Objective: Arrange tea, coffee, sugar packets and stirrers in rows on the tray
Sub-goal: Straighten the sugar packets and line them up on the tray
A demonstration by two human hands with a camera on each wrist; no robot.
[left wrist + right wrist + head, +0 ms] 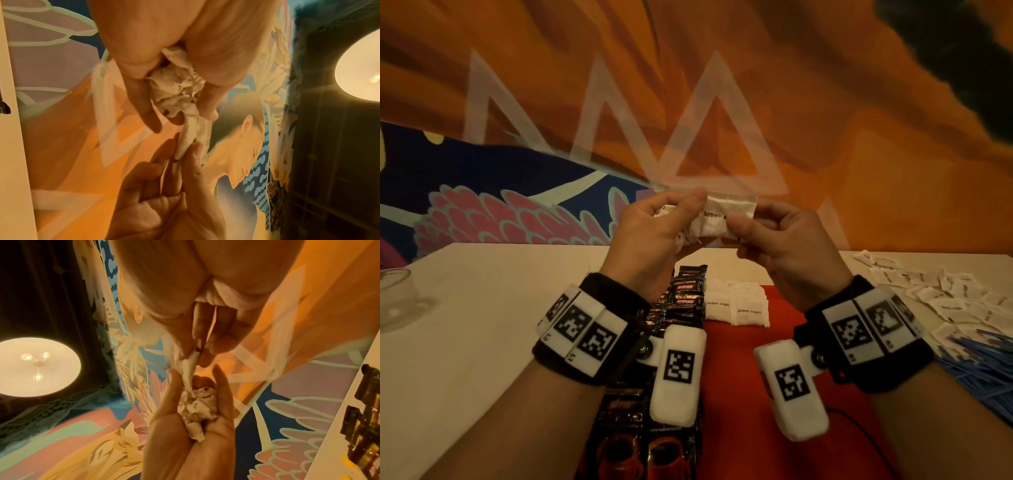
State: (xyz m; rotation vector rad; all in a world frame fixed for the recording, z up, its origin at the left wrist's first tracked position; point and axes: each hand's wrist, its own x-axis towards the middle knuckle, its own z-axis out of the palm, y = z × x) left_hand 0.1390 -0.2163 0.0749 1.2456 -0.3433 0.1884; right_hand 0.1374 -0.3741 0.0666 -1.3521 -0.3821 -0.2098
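Both hands are up in the air above the table, working on a bunch of white brown sugar packets (726,216). The left hand (654,236) has its fingers curled round a crumpled wad of them, thumb pinning the top one. The right hand (780,240) is pinching the end of that top packet between thumb and fingers, so the two hands are joined by it.

Seen from the left wrist, the wad (176,87) sits bunched in the palm, with one packet stretched toward 6 o'clock into the other hand's fingertips (193,155). From the right wrist it's the same thing flipped: pinch up top, wad (199,408) down at 6 o'clock.

Below the hands there's the red tray (750,377). On it, a row of dark Kopiko coffee sachets (685,301) runs down the left side, and just beside them at about 3 o'clock sit two short stacks of sugar packets (739,305).

Off the tray at 3 o'clock, a loose pile of packets (935,291) lies on the table (482,342), with blue stirrers (983,363) next to it. A glass bowl (397,298) is at 9 o'clock.
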